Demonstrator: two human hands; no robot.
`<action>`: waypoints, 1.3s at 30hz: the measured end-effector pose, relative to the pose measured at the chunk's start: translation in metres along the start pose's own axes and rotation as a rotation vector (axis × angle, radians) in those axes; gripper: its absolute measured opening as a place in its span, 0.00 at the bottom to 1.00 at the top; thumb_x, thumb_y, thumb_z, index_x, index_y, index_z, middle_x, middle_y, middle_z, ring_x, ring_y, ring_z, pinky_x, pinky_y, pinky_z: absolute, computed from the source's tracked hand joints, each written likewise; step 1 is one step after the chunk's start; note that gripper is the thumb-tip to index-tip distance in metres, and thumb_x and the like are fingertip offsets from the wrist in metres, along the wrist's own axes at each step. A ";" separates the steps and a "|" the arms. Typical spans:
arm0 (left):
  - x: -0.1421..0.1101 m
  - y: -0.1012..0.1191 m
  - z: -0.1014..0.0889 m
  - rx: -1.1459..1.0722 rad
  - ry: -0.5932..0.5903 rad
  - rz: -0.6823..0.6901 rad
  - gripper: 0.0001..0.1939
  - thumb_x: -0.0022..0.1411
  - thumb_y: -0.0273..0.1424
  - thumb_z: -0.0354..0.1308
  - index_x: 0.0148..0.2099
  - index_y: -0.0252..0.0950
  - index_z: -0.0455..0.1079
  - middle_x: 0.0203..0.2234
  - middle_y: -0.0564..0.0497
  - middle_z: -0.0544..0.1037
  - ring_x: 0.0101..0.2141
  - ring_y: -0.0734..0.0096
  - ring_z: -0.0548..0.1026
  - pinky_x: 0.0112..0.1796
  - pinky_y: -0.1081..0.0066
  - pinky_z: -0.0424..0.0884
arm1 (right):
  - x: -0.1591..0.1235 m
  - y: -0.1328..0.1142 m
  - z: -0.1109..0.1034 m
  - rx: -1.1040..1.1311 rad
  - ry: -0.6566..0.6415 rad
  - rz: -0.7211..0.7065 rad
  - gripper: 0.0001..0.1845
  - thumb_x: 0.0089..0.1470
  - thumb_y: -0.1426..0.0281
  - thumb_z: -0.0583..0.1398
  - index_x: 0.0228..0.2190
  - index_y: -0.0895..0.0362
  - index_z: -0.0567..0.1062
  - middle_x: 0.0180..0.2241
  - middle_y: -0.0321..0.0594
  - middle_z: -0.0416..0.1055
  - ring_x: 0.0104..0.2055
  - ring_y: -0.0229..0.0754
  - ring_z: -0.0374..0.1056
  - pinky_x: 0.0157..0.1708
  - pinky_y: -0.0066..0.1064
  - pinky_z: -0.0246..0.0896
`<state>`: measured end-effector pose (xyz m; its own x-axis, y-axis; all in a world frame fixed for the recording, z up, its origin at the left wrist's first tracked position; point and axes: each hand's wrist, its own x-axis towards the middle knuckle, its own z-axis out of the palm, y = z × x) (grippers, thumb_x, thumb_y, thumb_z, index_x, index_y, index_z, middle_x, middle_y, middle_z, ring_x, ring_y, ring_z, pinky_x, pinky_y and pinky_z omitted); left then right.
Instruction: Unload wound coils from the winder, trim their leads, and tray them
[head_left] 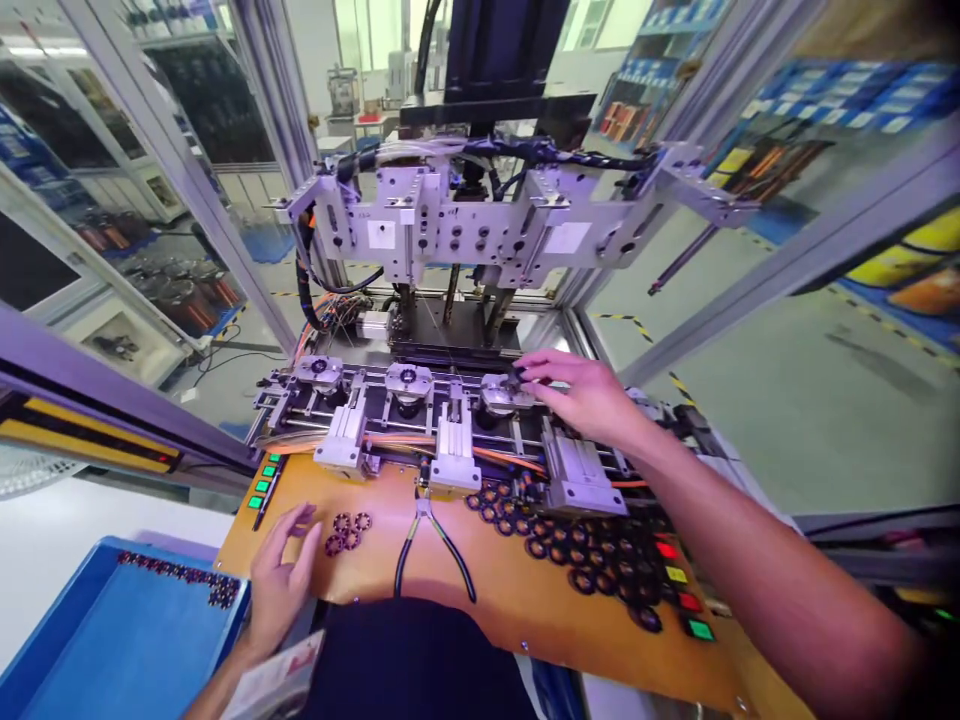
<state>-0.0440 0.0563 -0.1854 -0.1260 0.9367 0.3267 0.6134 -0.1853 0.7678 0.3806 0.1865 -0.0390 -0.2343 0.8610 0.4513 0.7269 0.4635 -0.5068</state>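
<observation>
My right hand reaches over the fixture on the right, with thumb and fingers pinched on a small black part whose exact shape is partly hidden. Two similar round fixtures, a middle one and a left one, each bear a ring-shaped piece. My left hand hovers at the near left edge of the orange-brown worktop, fingers apart, holding nothing. Just right of it lie several small wound ring cores. Pliers with dark handles lie spread open in the middle.
Many black rings spread over the worktop's right side, beside coloured buttons. Green buttons and a black pen-like tool lie left. A blue tray holds more cores. The machine's crossbar spans above the fixtures.
</observation>
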 end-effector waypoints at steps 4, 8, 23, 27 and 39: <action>-0.018 -0.049 0.011 0.009 0.050 -0.133 0.22 0.62 0.42 0.57 0.54 0.34 0.69 0.44 0.42 0.80 0.41 0.61 0.79 0.46 0.60 0.75 | 0.010 0.023 0.007 -0.031 -0.124 -0.048 0.10 0.54 0.71 0.59 0.31 0.55 0.82 0.43 0.41 0.77 0.41 0.44 0.75 0.46 0.39 0.71; -0.023 -0.060 0.016 0.012 0.047 -0.198 0.25 0.64 0.43 0.54 0.58 0.35 0.65 0.47 0.40 0.78 0.46 0.59 0.77 0.52 0.56 0.71 | 0.006 0.025 0.009 -0.097 -0.190 -0.075 0.11 0.56 0.71 0.58 0.33 0.57 0.82 0.43 0.42 0.77 0.42 0.45 0.74 0.47 0.39 0.71; -0.017 -0.049 0.014 0.054 0.002 -0.209 0.25 0.63 0.44 0.54 0.57 0.35 0.66 0.49 0.41 0.77 0.50 0.55 0.76 0.55 0.55 0.69 | 0.009 0.013 0.011 -0.415 -0.308 -0.099 0.14 0.57 0.75 0.56 0.35 0.58 0.82 0.43 0.42 0.77 0.44 0.46 0.72 0.46 0.39 0.70; -0.017 -0.047 0.013 0.083 -0.008 -0.211 0.24 0.64 0.45 0.53 0.56 0.36 0.67 0.48 0.42 0.78 0.50 0.56 0.76 0.55 0.56 0.69 | -0.003 0.012 0.010 -0.467 -0.294 -0.118 0.19 0.54 0.81 0.54 0.43 0.60 0.80 0.50 0.43 0.75 0.53 0.50 0.69 0.52 0.44 0.67; -0.018 -0.050 0.014 0.034 0.018 -0.218 0.26 0.62 0.47 0.54 0.56 0.36 0.68 0.47 0.42 0.79 0.46 0.57 0.78 0.53 0.56 0.71 | -0.029 0.009 0.022 -0.517 -0.234 -0.128 0.27 0.46 0.87 0.54 0.47 0.61 0.77 0.55 0.45 0.71 0.61 0.54 0.62 0.54 0.48 0.65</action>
<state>-0.0618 0.0532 -0.2370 -0.2722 0.9479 0.1655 0.5962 0.0312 0.8022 0.3798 0.1700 -0.0723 -0.4347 0.8554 0.2815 0.8905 0.4550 -0.0074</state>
